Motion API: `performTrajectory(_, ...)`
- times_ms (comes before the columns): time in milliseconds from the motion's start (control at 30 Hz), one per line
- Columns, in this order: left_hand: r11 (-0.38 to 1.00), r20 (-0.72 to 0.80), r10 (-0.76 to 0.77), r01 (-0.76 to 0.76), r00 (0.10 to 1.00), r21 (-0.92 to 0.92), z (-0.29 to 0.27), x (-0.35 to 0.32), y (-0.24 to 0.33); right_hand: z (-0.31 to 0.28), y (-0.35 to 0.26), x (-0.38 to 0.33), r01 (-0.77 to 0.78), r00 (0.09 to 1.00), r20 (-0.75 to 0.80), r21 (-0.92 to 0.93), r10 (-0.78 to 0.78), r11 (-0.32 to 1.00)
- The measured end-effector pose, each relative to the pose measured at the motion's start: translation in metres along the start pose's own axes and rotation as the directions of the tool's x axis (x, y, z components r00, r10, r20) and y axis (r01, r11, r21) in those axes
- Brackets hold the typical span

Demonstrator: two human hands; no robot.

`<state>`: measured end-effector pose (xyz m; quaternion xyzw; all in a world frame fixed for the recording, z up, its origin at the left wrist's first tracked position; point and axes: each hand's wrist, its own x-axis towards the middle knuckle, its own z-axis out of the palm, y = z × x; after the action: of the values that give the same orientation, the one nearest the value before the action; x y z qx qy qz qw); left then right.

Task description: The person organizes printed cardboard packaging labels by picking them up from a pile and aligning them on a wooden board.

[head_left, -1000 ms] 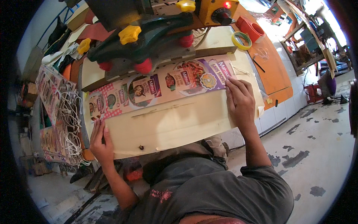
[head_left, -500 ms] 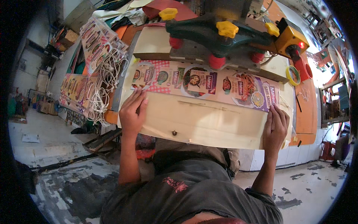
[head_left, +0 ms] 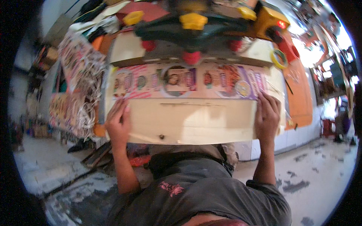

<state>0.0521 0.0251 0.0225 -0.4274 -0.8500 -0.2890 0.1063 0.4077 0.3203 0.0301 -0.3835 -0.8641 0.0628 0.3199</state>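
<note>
A long printed strip [head_left: 145,81] with pictures of food dishes, pink, cream and purple, lies across the cream work board [head_left: 211,130]. My left hand [head_left: 118,119] is at its near left corner, fingers closed together against the edge. At the near right corner, my right hand [head_left: 267,115] is closed on the purple end, fingertips on the print. The strip's far edge runs along a straight bar under a dark green press [head_left: 226,25] with yellow knobs and red feet. Motion blur softens the print.
To the left hangs a pile of printed sheets [head_left: 75,51] with tangled white cords [head_left: 88,109]. A yellow tape roll [head_left: 279,59] and an orange-yellow box [head_left: 269,17] with a red light are at the right. A dark hole [head_left: 161,137] marks the board near its front.
The whole view has shifted and turned, so the strip and press now appear more level and farther left. Both hands stay at the strip's near corners.
</note>
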Motion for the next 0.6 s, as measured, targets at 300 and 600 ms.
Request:
performTrajectory(300, 0.999, 0.020, -0.036, 0.036, 0.999, -0.013, -0.001, 0.003, 0.005, -0.002, 0.001, 0.002, -0.011, 0.999, -0.034, 0.011, 0.012, 1.000)
performTrajectory(600, 0.994, 0.100, -0.108, 0.109, 0.989, -0.005, -0.012, 0.035, 0.006, -0.020, 0.005, 0.015, -0.042, 0.997, 0.073, 0.117, 0.033, 0.992)
